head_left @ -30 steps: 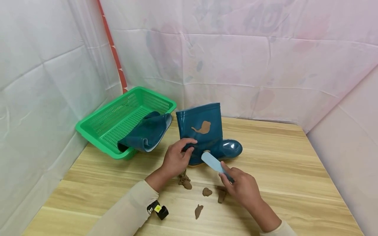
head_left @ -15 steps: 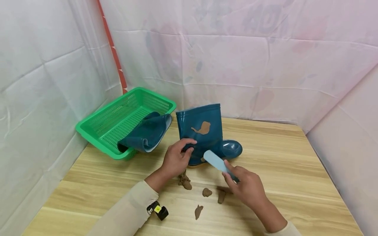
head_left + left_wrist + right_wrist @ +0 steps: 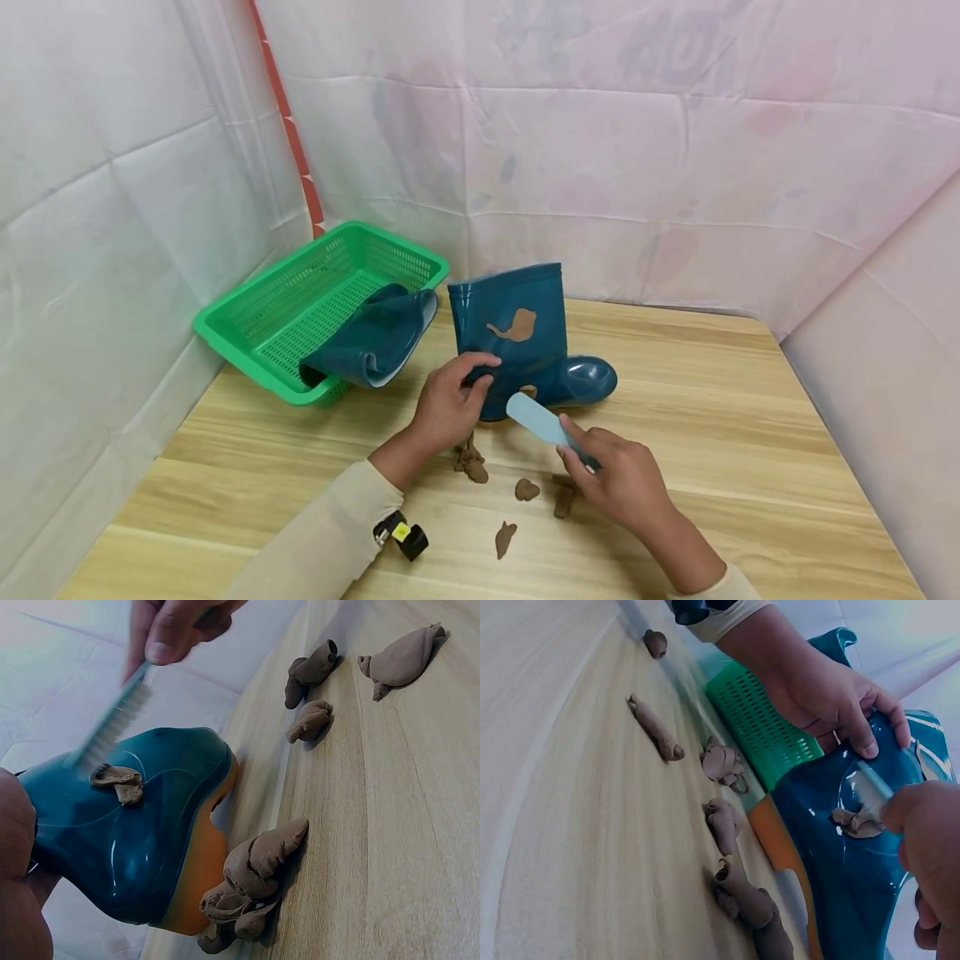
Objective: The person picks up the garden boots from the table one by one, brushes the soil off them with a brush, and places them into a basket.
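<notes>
A dark blue rubber boot stands on the table, toe to the right. Near its ankle my left hand grips the back of the boot between thumb and fingers. My right hand holds a light blue brush by its handle, head pointing to the boot's lower side. White bristles face the boot in the left wrist view, blurred, close to a brown clay-like lump stuck on the foot. Another flat brown patch clings to the shaft.
A green plastic basket stands at the left, with a second blue boot leaning over its edge. Several brown clumps lie on the wooden table in front of the boot. White cloth walls enclose the table's back and sides.
The brush shifts slightly right and away from the foot, then back left and a little lower. My left hand and the boot stay nearly still.
</notes>
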The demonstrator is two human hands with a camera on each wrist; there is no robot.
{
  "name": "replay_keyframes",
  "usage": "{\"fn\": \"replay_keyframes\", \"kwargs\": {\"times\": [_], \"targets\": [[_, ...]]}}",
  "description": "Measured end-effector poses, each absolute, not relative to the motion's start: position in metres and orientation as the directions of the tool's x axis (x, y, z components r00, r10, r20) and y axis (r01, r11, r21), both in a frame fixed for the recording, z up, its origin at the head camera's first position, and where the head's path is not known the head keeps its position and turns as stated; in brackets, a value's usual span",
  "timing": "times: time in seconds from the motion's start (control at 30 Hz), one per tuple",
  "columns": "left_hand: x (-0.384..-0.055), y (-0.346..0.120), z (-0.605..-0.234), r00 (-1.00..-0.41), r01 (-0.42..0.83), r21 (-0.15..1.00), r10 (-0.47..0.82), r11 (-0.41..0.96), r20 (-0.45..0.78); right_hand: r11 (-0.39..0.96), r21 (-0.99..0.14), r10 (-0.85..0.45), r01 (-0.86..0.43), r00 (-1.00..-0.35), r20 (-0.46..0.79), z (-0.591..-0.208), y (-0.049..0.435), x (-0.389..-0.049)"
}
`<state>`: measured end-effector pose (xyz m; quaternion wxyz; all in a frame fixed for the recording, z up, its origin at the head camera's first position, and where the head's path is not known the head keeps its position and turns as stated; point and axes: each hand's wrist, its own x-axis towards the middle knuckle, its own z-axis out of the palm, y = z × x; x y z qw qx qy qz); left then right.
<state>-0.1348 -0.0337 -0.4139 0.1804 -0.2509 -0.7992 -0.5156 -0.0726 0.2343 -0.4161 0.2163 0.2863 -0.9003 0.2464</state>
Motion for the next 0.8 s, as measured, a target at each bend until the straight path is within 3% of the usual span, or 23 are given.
{"fn": "replay_keyframes", "kwargs": {"times": [0.1,0.27,0.4,0.67,0.8], "targets": [[-0.1345,-0.0340,-0.4131,-0.807,0.589,0.730,0.209,0.347,0.553,0.720,-0.307,-0.401,-0.623,-0.734,0.549,-0.4181,0.2330,-0.0749],[-0.1339,-0.0336,-0.4132,-0.805,0.592,0.725,0.219,0.352,0.552,0.793,-0.308,-0.391,-0.525,-0.828,0.403,-0.4231,0.2307,-0.0737],[-0.1339,-0.0341,-0.4143,-0.816,0.577,0.733,0.214,0.361,0.538,0.807,-0.325,-0.393,-0.493,-0.859,0.329,-0.4223,0.2299,-0.0718],[-0.1335,-0.0341,-0.4126,-0.819,0.574,0.743,0.214,0.345,0.533,0.728,-0.305,-0.474,-0.613,-0.773,0.422,-0.4169,0.2331,-0.0668],[-0.1336,-0.0334,-0.4124,-0.819,0.573,0.743,0.216,0.345,0.532,0.726,-0.301,-0.423,-0.618,-0.746,0.514,-0.4162,0.2321,-0.0689]]}}
